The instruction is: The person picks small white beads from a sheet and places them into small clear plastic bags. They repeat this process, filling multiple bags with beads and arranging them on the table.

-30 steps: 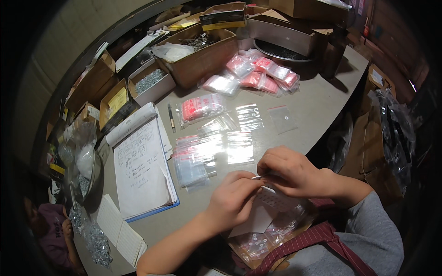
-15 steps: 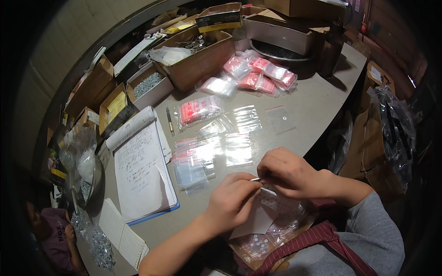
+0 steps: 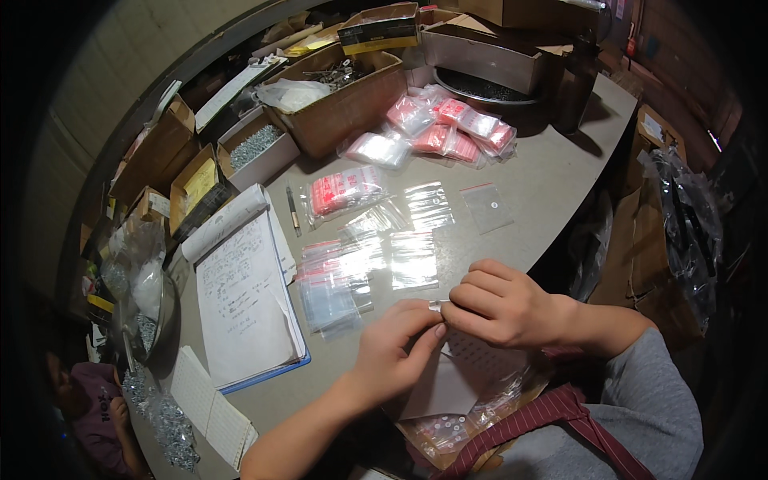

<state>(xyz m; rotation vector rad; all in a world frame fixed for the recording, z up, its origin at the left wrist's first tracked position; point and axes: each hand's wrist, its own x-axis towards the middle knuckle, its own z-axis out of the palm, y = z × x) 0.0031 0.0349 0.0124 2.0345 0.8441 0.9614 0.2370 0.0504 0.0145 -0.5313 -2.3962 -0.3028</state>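
Down near the table's front edge, left hand [image 3: 392, 352] and right hand [image 3: 500, 304] brought together, fingertips almost touching. Pinched between thumb and fingers of both, a small clear plastic zip bag [image 3: 436, 305], only a sliver showing at the point where the hands meet; contents too small to tell. Both hands closed on that bag, held just above the grey tabletop [image 3: 552, 172]. Directly below the hands, a white paper sheet [image 3: 448, 384] and a shallow cardboard tray of filled clear packets [image 3: 456, 428], at the person's lap edge. Just beyond the fingers, a spread of empty clear zip bags [image 3: 412, 260] lying flat, with a stack of red-striped ones [image 3: 332, 276] to the left. Farther left, an open spiral notebook with handwriting [image 3: 244, 300], a dark pen [image 3: 293, 210] beside its top corner. Well apart at the far side, a heap of pink-and-red filled packets [image 3: 448, 128], and brown cardboard boxes of metal hardware [image 3: 344, 92]. At far left, a metal bowl [image 3: 156, 316] holding small screws.
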